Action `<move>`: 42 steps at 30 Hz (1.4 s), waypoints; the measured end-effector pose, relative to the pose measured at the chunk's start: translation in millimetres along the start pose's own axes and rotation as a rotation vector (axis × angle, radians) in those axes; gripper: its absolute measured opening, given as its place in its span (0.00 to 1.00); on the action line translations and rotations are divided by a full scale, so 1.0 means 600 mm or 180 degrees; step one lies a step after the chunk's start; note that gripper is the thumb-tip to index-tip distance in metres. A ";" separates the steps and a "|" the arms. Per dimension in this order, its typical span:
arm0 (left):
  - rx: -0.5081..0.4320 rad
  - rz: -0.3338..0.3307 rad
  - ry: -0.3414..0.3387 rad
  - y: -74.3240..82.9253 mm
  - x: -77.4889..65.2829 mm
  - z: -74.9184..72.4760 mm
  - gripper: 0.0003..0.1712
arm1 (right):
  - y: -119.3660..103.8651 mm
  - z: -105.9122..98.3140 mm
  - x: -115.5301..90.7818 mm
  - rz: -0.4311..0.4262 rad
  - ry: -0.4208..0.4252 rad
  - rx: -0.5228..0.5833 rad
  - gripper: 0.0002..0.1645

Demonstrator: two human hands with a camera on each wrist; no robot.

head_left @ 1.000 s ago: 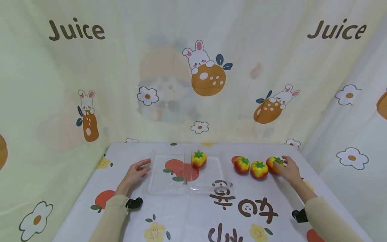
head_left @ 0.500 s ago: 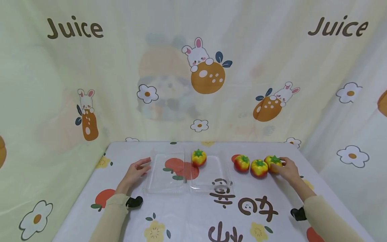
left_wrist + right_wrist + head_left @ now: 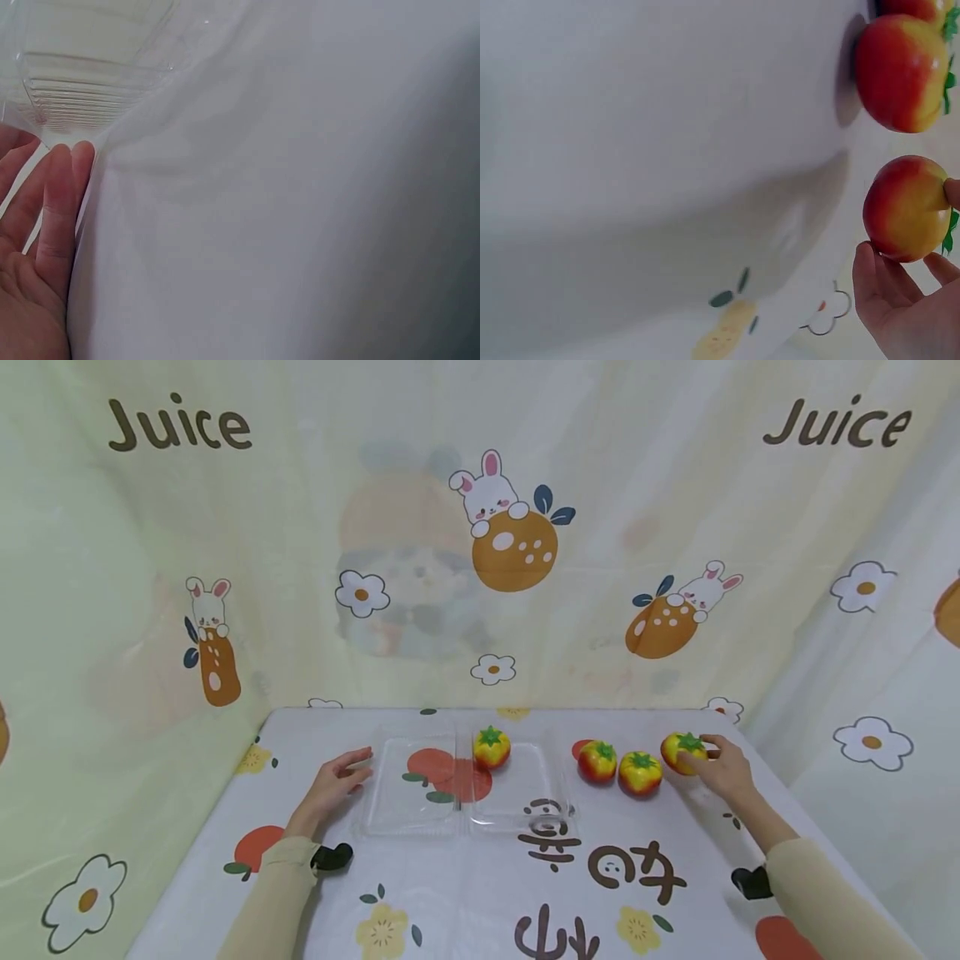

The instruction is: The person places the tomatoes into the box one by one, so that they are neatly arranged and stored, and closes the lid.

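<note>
My right hand (image 3: 726, 770) holds a round red-and-yellow fruit (image 3: 904, 210) with a green leafy top, thumb on one side and fingers on the other. In the right wrist view a gap shows between this fruit and its shadow on the cloth. Two like fruits, one nearer (image 3: 640, 774) and one farther left (image 3: 597, 763), sit on the table to its left. An open clear plastic clamshell box (image 3: 411, 828) lies in the middle, with one more such fruit (image 3: 491, 749) at the back of its right half. My left hand (image 3: 334, 785) rests beside the box's left edge, fingers extended, fingertips right at the rim.
A white patterned cloth (image 3: 442, 902) covers the table. Printed curtains (image 3: 600, 485) hang at the back and on both sides. Black wrist devices, one on the left (image 3: 332, 857) and one on the right (image 3: 752, 883), stick out from the sleeves.
The right hand first brought its fruit left against the neighbouring one, then moved it right and up, away from the other two. The left hand stays by the box.
</note>
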State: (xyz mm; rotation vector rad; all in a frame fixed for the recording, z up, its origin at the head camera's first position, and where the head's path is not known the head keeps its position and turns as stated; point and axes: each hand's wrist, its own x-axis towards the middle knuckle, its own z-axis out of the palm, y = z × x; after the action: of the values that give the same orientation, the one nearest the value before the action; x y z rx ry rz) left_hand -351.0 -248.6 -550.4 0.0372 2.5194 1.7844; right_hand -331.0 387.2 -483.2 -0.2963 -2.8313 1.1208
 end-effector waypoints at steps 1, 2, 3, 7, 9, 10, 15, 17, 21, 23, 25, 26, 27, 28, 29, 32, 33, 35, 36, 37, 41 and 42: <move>0.0002 0.0006 -0.0007 0.000 0.000 0.000 0.28 | -0.006 -0.002 0.001 -0.0024 0.0047 0.0013 0.45; 0.0000 0.0006 -0.0008 0.000 -0.001 0.000 0.28 | -0.011 -0.004 0.001 -0.0053 0.0091 0.0028 0.45; -0.0002 0.0005 -0.0002 0.000 -0.001 0.000 0.28 | -0.018 -0.005 0.002 -0.0079 0.0121 0.0041 0.46; -0.0004 -0.0008 0.0018 0.002 -0.003 -0.001 0.28 | -0.053 -0.003 0.001 -0.0095 0.0123 0.0165 0.48; -0.0019 -0.0024 0.0017 0.003 -0.003 0.000 0.28 | -0.072 0.002 0.000 -0.0120 0.0076 0.0221 0.49; -0.0021 -0.0023 0.0011 0.003 -0.004 0.000 0.28 | -0.081 0.006 -0.001 -0.0139 0.0054 0.0241 0.49; -0.0031 0.0007 -0.0030 0.001 -0.003 0.001 0.28 | -0.123 0.030 -0.003 -0.0309 -0.0046 0.0241 0.47; -0.0048 -0.0014 -0.0027 -0.001 -0.003 0.001 0.28 | -0.138 0.042 -0.003 -0.0354 -0.0079 0.0247 0.46; -0.0017 -0.0032 -0.0026 -0.002 -0.001 0.001 0.28 | -0.168 0.068 -0.004 -0.0455 -0.0132 0.0266 0.46; -0.0009 -0.0026 -0.0013 -0.001 0.000 0.002 0.27 | -0.184 0.081 -0.005 -0.0525 -0.0184 0.0281 0.46; 0.0004 -0.0025 0.0001 -0.001 0.000 0.002 0.27 | -0.199 0.096 -0.006 -0.0584 -0.0255 0.0291 0.46; -0.0004 -0.0043 0.0016 -0.001 0.000 0.002 0.27 | -0.206 0.103 -0.008 -0.0616 -0.0292 0.0294 0.46; 0.0017 -0.0027 0.0017 -0.001 0.000 0.002 0.26 | -0.213 0.111 -0.009 -0.0625 -0.0323 0.0306 0.46; 0.0027 -0.0014 0.0010 0.000 0.000 0.002 0.26 | -0.220 0.119 -0.011 -0.0632 -0.0351 0.0323 0.45; 0.0027 -0.0022 0.0011 0.000 -0.001 0.002 0.26 | -0.226 0.128 -0.013 -0.0630 -0.0367 0.0340 0.44; 0.0020 0.0015 0.0015 0.001 -0.002 0.002 0.26 | -0.242 0.153 -0.020 -0.0610 -0.0403 0.0340 0.42; 0.0032 0.0027 0.0013 0.001 -0.002 0.001 0.26 | -0.247 0.162 -0.021 -0.0611 -0.0408 0.0343 0.41; 0.0019 0.0035 0.0021 0.003 -0.004 0.001 0.26 | -0.253 0.178 -0.024 -0.0632 -0.0420 0.0330 0.40; 0.0018 0.0048 0.0023 0.003 -0.005 0.000 0.26 | -0.255 0.186 -0.025 -0.0662 -0.0425 0.0317 0.40; 0.0017 0.0056 0.0018 0.003 -0.006 0.000 0.26 | -0.257 0.193 -0.025 -0.0710 -0.0412 0.0313 0.39; 0.0017 0.0052 -0.0004 0.002 -0.004 0.001 0.27 | -0.258 0.215 -0.024 -0.0811 -0.0359 0.0344 0.38; 0.0015 0.0041 -0.0002 0.001 -0.003 0.001 0.27 | -0.258 0.219 -0.025 -0.0828 -0.0338 0.0357 0.38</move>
State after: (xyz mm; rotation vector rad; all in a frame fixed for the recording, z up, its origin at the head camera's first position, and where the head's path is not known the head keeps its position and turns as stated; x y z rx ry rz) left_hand -349.1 -248.0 -550.0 0.0542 2.5289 1.7827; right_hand -359.0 185.8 -473.1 0.1402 -2.7756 1.2630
